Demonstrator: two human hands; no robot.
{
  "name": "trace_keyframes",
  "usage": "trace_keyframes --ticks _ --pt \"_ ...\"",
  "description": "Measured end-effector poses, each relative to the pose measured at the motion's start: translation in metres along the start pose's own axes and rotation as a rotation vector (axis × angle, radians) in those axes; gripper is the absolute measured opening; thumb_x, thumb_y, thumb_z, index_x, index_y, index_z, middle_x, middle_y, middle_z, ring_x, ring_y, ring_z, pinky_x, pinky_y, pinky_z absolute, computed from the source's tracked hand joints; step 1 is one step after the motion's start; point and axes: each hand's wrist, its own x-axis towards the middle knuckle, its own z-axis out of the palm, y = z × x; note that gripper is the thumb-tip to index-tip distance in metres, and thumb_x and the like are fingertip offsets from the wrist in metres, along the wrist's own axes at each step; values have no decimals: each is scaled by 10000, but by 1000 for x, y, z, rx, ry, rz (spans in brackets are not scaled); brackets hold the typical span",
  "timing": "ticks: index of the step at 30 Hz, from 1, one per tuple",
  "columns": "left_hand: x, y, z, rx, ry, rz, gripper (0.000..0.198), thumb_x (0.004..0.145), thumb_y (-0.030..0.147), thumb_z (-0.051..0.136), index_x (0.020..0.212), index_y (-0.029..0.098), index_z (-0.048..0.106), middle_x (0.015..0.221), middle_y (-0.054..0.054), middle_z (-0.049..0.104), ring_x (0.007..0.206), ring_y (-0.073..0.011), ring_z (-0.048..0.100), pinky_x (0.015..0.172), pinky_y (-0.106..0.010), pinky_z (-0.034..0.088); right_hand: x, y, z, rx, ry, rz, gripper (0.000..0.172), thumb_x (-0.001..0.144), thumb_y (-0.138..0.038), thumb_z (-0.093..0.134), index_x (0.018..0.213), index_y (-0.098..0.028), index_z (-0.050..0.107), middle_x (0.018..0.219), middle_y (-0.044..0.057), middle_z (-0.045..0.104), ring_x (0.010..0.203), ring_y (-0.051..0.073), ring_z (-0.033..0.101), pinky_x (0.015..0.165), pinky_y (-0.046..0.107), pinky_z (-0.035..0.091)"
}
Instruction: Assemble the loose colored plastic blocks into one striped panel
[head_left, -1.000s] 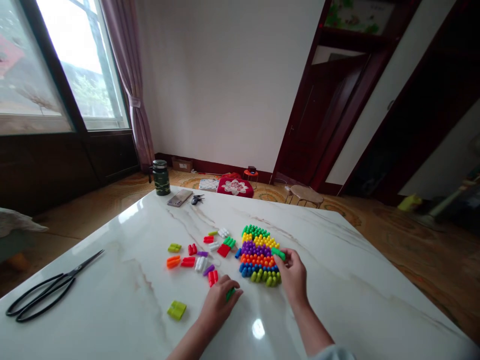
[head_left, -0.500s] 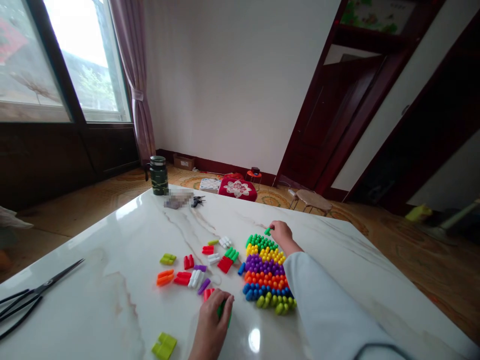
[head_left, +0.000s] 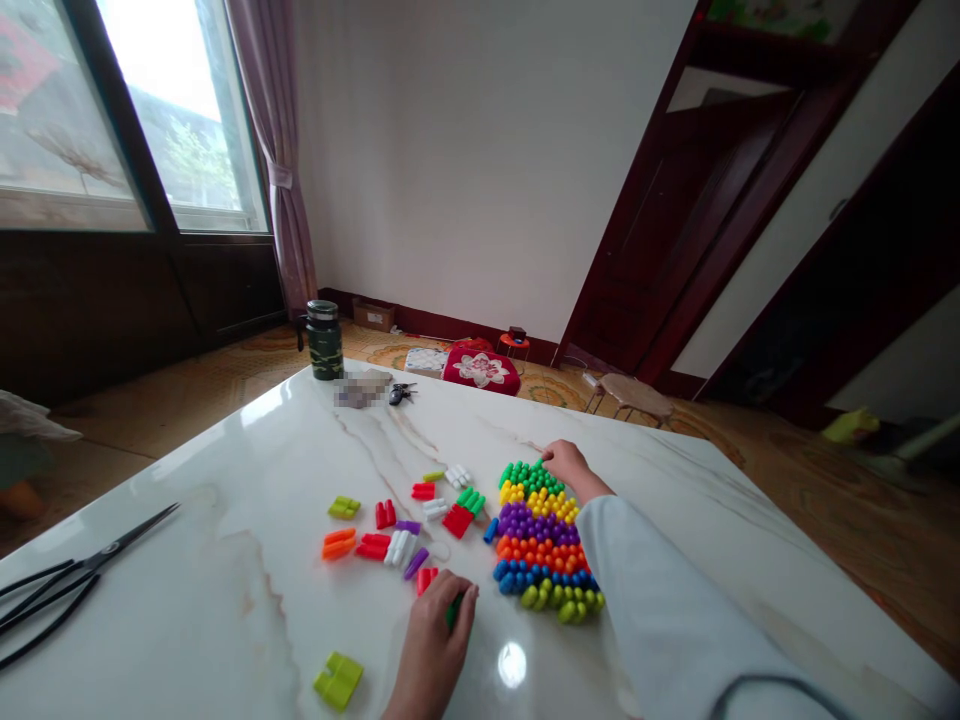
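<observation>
A block of joined plastic building pieces (head_left: 536,535) lies on the table in coloured bands: green, yellow, purple, orange, blue and lime. At its far green edge, my right hand (head_left: 571,470) pinches a small green piece, mostly covered by the fingers, against the green band (head_left: 525,476). Closer to me, my left hand (head_left: 437,640) curls round a green piece (head_left: 454,610) that shows between thumb and fingers. Just beyond the left knuckles is a red piece (head_left: 426,579). A single blue piece (head_left: 491,530) lies by the block's left side.
Loose pieces are scattered left of the block: a red-and-green cluster (head_left: 459,518), white (head_left: 400,548), orange (head_left: 339,543) and lime (head_left: 338,681) ones. Black scissors (head_left: 97,560) lie at the left. A dark green flask (head_left: 325,342) and keys (head_left: 401,394) occupy the far edge.
My right hand has brought its green piece down and left to the block's green edge. The left hand keeps its green piece in nearly the same spot. The view has shifted slightly.
</observation>
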Motion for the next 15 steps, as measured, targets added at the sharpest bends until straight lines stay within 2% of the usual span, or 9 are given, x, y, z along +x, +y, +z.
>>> trace_keyframes --ticks 3,6,8,10,12,13,15 --pt "1 1 -1 -6 -9 -9 274 907 338 487 704 184 588 676 -25 607 624 -137 581 605 -228 441 -4 1 -4 8 -24 -34 123 720 -148 625 724 -181 743 725 35 709 684 137 630 573 193 365" --pt "1 4 -3 -49 -9 -41 285 910 364 464 734 188 601 696 -33 626 650 -153 596 628 -245 456 -11 2 -12 10 -1 -50 139 753 -187 605 689 -174 727 707 37 697 704 150 629 602 203 380" --pt "1 7 -7 -97 5 -83 289 918 378 433 801 189 618 742 -43 648 688 -165 610 656 -260 469 -22 -1 -14 13 55 -46 168 799 -208 564 791 -179 729 834 50 708 787 159 629 665 214 402" --pt "1 12 -11 -139 25 -139 304 929 385 395 900 189 625 762 -42 653 703 -168 614 668 -269 474 -43 -10 -12 78 190 -99 218 849 -222 504 906 -181 710 979 67 688 870 165 617 749 235 421" --pt "1 16 -14 -167 44 -193 326 937 389 361 980 184 612 742 -30 641 685 -161 606 664 -270 470 -76 -25 -2 239 318 -279 223 869 -228 480 944 -182 684 1016 68 663 900 166 603 814 261 432" --pt "1 18 -16 -179 54 -211 336 940 390 347 1001 181 604 736 -26 636 676 -157 602 663 -270 469 -97 -35 5 343 319 -418 196 862 -229 496 925 -185 676 976 57 659 900 165 598 826 268 439" --pt "0 20 -18 -199 74 -236 349 942 394 332 1030 177 592 748 -25 641 677 -157 605 672 -276 472 -141 -53 20 493 99 -692 167 838 -201 534 944 -212 663 935 24 649 848 143 591 795 259 458"
